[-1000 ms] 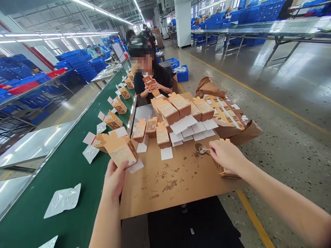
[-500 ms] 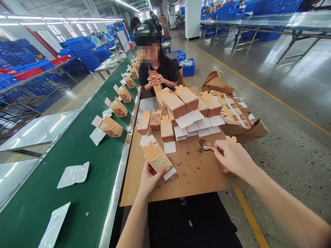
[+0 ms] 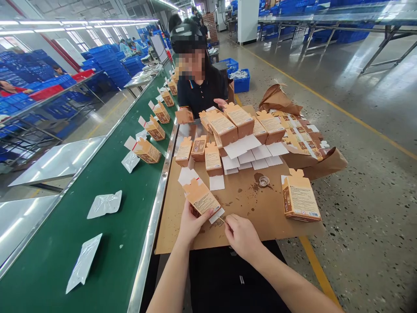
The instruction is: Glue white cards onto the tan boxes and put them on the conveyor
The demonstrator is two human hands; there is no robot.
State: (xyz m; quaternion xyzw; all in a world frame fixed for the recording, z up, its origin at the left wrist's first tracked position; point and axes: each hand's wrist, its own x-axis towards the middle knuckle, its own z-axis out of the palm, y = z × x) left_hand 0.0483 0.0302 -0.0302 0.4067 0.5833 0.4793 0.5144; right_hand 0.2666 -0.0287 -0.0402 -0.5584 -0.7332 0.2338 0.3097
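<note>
Carton [image 3: 202, 196] in left hand [image 3: 193, 221]

The head camera looked forward and down from above and behind the left hand [image 3: 193, 221] and right hand [image 3: 243, 234], close over both, taking in the cardboard [image 3: 265, 211] beneath and beyond them.

- Upper left: long tube lights [image 3: 78, 28] run above a row of bright windows [image 3: 96, 38].
- Upper left, below them: stacked blue crates [image 3: 106, 63] and a sloping red beam [image 3: 60, 51].
- Top, right of centre: a white pillar [image 3: 246, 21].
- Upper right: a long metal-legged table [image 3: 342, 19] with blue crates behind it.
- Right side: glossy speckled floor [image 3: 365, 174], crossed by a yellow line [image 3: 293, 80].
</note>
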